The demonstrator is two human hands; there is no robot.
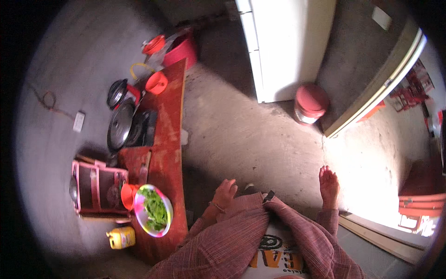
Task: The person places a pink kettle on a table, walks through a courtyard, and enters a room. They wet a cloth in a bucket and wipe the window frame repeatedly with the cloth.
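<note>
My left hand [225, 192] hangs in front of my body with loosely bent fingers and nothing visible in it. A red tabletop [167, 160] runs along its left side, and the hand is apart from it. On the near part of that table stands a multicoloured bowl [170, 209] of green leafy vegetables [155, 209]. My right hand [329, 185] is held out to the right, by the bright doorway, palm showing and fingers extended. It holds nothing. Beside the bowl is an orange-red plastic cup [128, 196], and a knife [144, 169] lies farther up the table.
A pan lid [120, 127], a cooker [118, 94] and a red mug [156, 83] occupy the table's far part. A pink-framed rack [101, 190] and a yellow jug [121, 238] stand near the wall. Ahead are a white refrigerator [282, 45] and a lidded red bucket [310, 104].
</note>
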